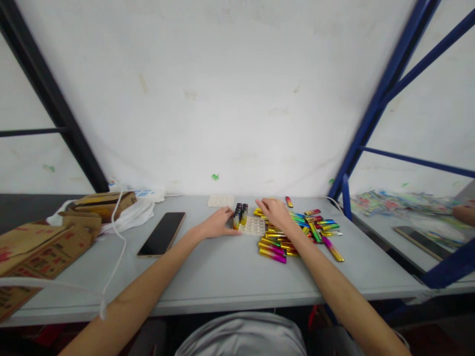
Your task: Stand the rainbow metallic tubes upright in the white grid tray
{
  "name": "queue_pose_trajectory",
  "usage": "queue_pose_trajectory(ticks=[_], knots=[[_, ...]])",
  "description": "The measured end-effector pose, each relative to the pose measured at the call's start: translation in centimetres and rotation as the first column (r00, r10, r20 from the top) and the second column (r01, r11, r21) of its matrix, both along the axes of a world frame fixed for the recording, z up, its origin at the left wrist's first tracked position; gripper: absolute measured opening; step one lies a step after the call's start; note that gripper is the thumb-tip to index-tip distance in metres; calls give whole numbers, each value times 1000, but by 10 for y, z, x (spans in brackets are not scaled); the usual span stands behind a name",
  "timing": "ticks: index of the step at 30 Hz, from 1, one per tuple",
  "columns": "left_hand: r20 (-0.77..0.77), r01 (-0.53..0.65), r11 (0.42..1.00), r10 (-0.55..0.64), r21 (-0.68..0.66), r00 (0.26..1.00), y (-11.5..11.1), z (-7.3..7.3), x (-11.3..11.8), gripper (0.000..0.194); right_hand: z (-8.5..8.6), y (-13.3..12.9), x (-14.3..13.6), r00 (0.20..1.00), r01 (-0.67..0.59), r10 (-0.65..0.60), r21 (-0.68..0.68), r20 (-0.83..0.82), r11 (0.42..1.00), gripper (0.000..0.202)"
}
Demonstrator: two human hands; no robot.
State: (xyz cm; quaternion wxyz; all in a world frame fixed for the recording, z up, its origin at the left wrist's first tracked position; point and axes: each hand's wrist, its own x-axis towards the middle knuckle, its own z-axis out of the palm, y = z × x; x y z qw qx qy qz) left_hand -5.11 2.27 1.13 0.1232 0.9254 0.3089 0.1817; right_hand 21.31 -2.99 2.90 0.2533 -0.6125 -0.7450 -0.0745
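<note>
Lighters (240,215), black-topped with metallic bodies: a small upright cluster near frame centre, at the left end of a white gridded tray (256,226). Head view, only one. Left hand (217,222) is at the cluster's left side, thumb and fingers spread apart, thumb low by the tray edge; can't tell how firmly it touches. Right hand (276,213) is over the upper left part of the loose pile (273,253), right of centre, fingers bent; can't tell if it's pinching one. Pile is shiny, mixed colours, pieces lying flat at all angles; one red-yellow piece (289,201) sits apart above it. Second white tray (221,200) lies flat, up and left of the cluster. Dark phone (162,234) flat on the grey table (222,277), left of the left hand. Cardboard box (44,247) at lower left, white cable (120,237) hanging in front. Far right, past the blue frame (374,109): another person's hand (463,214), second phone (423,242).
</note>
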Motion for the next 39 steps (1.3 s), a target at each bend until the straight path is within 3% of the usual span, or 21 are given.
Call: queue_pose_trajectory(ticks=[3, 6, 9, 12, 21, 25, 28, 30, 32, 35, 37, 39], knots=[[-27, -5, 1000, 5, 6, 1000, 1, -1, 0, 66, -8, 11, 38, 996, 92, -92, -25, 10, 995, 30], [-54, -3, 1000, 4, 16, 999, 4, -3, 0, 68, -21, 19, 71, 979, 198, -191, -101, 75, 975, 37], [-32, 3, 1000, -2, 20, 999, 5, -5, -1, 70, -28, 22, 89, 978, 191, -165, -234, 128, 953, 40], [-29, 1, 1000, 0, 19, 1000, 5, -5, -1, 69, -26, 23, 90, 972, 222, -188, -290, 141, 931, 38], [-2, -3, 1000, 3, -10, 1000, 3, -4, 0, 68, -15, 27, 77, 923, 382, -352, -265, 153, 886, 23], [9, 5, 1000, -5, -8, 1000, 4, -5, 0, 69, -18, 30, 77, 937, 346, -324, -218, 129, 913, 25], [7, -3, 1000, 3, -8, 1000, 4, -5, 0, 68, -18, 32, 78, 968, 244, -249, -109, -29, 964, 25], [-3, -7, 1000, 7, -11, 1000, 4, -5, -1, 68, -17, 32, 76, 954, 161, -156, -3, -256, 987, 28], [-11, -6, 1000, 6, -15, 1000, 4, -5, -1, 69, -16, 32, 70, 845, 89, -44, 59, -532, 994, 37], [-1, -1, 1000, 1, -12, 1000, 4, -5, -1, 70, -13, 29, 52, 529, -17, 72, 75, -846, 997, 51], [8, 0, 1000, 0, -6, 1000, 4, -5, -1, 69, -10, 23, 36, 380, -82, 126, 102, -916, 991, 50], [9, 1, 1000, -1, 1, 1000, 4, -5, -1, 68, -5, 16, 20, 336, -128, 173, 138, -926, 982, 48]])
